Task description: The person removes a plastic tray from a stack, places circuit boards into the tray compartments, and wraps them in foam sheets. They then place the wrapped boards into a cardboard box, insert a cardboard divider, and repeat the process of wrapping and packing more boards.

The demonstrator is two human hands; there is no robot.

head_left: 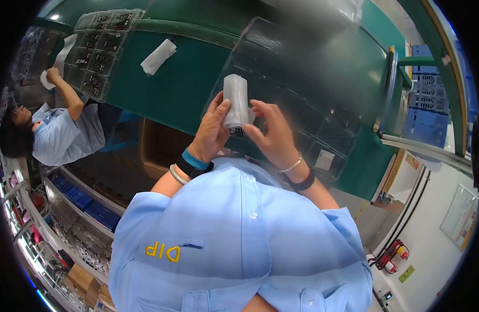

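My left hand [212,127] is closed round the side of a white wrapped bundle [235,99], a roll of thin white sheet. Dark small parts [236,132] stick out of its near end; I cannot make out their kind. On the bundle's right side, my right hand [273,132] has its fingers apart and bent, the thumb close to the dark end. Whether the thumb touches it, I cannot tell. Another white wrapped bundle [159,56] lies on the green table [140,93] farther left, with a bit of dark at its ends.
Clear plastic trays [322,112] cover the table's right part. A compartment tray [101,52] of dark parts lies at the far left, where a co-worker [67,125] holds white material. An open cardboard box [164,145] stands below the table edge. Blue crates [426,99] are stacked at right.
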